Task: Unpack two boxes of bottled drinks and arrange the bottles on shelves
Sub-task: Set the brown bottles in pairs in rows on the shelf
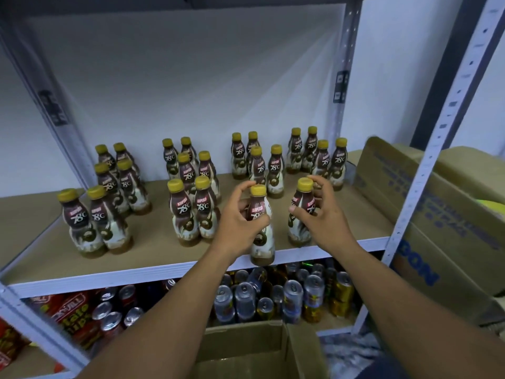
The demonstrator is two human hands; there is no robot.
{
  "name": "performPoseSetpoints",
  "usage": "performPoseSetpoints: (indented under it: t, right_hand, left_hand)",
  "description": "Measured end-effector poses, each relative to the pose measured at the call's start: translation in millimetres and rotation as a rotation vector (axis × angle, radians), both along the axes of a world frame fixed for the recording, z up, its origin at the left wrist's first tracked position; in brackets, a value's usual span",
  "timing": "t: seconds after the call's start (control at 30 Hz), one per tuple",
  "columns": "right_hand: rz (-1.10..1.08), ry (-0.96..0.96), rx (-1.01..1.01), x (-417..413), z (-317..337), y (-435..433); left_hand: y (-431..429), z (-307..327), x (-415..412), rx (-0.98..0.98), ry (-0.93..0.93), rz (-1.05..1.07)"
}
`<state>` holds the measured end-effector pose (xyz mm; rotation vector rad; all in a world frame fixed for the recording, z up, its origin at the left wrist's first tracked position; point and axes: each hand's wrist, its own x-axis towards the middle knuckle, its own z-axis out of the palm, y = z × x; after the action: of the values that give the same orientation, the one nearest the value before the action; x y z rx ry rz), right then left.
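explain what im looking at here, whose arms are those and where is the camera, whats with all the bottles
There is only one picture, taken by a wide-angle camera worn on a person's head and looking forward and down, so the two bare arms reaching in from the bottom belong to the wearer. No robot is involved.

The left hand grips a bottle with a yellow cap and brown label at the front edge of a shelf. The right hand is around a second bottle beside it, standing on the shelf.

Further back stand many more of the same bottles, grouped in small clusters. On the lower shelf are drink cans and red snack packs. An open cardboard box sits below the arms, and other boxes are stacked on the right.
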<state>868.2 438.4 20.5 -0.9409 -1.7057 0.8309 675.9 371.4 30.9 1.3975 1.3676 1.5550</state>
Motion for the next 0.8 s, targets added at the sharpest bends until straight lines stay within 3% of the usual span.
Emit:
performPoseSetpoints:
  t: [0.8]
  right_hand:
    - [-0.031, -0.006, 0.104, -13, -27, 21]
  left_hand:
    - [50, -28, 2, 0.203, 0.113, 0.041]
